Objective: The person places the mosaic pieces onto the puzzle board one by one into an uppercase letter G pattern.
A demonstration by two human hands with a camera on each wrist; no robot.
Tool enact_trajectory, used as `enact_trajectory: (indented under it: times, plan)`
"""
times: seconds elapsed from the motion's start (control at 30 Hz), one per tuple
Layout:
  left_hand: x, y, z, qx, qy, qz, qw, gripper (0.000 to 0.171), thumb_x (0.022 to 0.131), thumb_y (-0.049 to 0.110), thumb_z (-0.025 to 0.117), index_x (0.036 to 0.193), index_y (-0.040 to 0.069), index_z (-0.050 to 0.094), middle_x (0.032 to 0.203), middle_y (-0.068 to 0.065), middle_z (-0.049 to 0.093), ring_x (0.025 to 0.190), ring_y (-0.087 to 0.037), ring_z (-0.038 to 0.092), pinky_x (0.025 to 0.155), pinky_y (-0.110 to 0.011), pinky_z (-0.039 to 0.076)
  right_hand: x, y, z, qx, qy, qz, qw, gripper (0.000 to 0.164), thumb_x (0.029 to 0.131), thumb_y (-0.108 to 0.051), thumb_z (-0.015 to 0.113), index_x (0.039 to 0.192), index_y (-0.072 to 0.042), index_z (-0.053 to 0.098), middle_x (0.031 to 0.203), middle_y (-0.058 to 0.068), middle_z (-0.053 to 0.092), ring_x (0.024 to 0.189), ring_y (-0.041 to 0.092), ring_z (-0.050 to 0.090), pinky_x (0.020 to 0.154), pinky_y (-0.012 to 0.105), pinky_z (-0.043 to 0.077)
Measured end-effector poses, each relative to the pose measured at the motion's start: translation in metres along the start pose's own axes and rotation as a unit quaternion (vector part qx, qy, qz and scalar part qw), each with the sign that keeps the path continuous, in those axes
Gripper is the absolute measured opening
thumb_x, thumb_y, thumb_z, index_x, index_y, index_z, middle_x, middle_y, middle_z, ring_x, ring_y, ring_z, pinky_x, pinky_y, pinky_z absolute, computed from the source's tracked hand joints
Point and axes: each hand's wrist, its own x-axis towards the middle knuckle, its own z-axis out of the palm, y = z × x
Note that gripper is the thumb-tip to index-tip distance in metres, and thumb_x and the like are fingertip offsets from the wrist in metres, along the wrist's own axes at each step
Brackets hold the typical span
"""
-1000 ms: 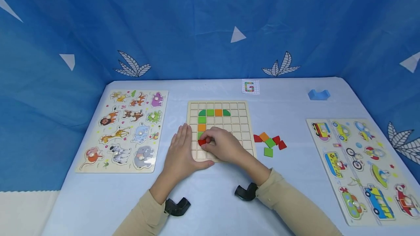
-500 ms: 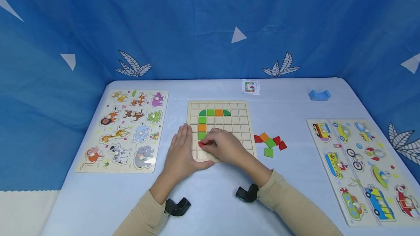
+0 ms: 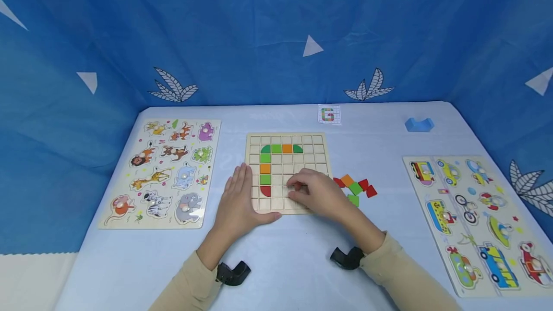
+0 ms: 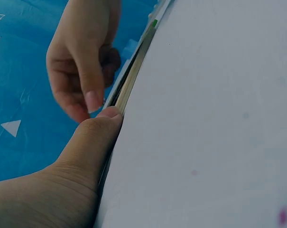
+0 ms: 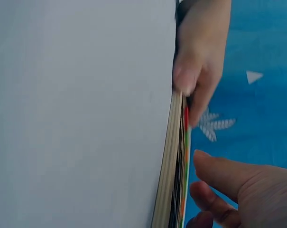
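A wooden grid board (image 3: 308, 158) lies mid-table. Set in its cells are a red rounded tile (image 3: 266, 191), an orange tile (image 3: 265, 169), green tiles (image 3: 265, 158) and dark green rounded tiles (image 3: 297, 149), in a line down the left and along the upper row. My left hand (image 3: 235, 203) rests flat along the board's left edge, thumb by the front edge. Over the board's right half hovers my right hand (image 3: 321, 193), fingers loosely bent; in the right wrist view this right hand (image 5: 247, 190) has thumb and fingers apart with nothing between them.
Loose red, orange and green tiles (image 3: 355, 188) lie right of the board. A pattern card (image 3: 329, 114) and a blue block (image 3: 419, 125) sit at the back. An animal puzzle (image 3: 170, 172) is at left, a vehicle puzzle (image 3: 479, 224) at right.
My right hand has let go of the red rounded tile, which now sits in a cell below the green one, and has moved right across the board. My left hand has stayed put.
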Motion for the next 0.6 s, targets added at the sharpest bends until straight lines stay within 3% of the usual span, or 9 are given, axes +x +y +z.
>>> enact_trajectory:
  times: [0.33,0.6]
  plan:
    - [0.0,0.0,-0.001,-0.01,0.003,0.0,0.9999,0.137,0.062,0.075,0.077,0.158,-0.001,0.015,0.168,-0.016,0.009,0.156,-0.031,0.005,0.125,-0.051,0.013,-0.04,0.061,-0.045,-0.065,0.056,0.115,0.99,0.036,0.083,-0.023,0.081,0.116,-0.014,0.071,0.092,0.001,0.064,0.084,0.019,0.056,0.071,0.031,0.047]
    - [0.001,-0.002,0.002,-0.01,-0.002,-0.002,0.9999,0.137,0.062,0.078,0.074,0.158,0.0,0.014,0.168,-0.014,0.007,0.156,-0.029,0.003,0.126,-0.05,0.012,-0.058,0.088,-0.06,-0.074,0.053,0.155,0.984,0.034,0.083,-0.024,0.081,0.112,-0.009,0.072,0.098,0.008,0.065,0.087,0.023,0.057,0.072,0.036,0.051]
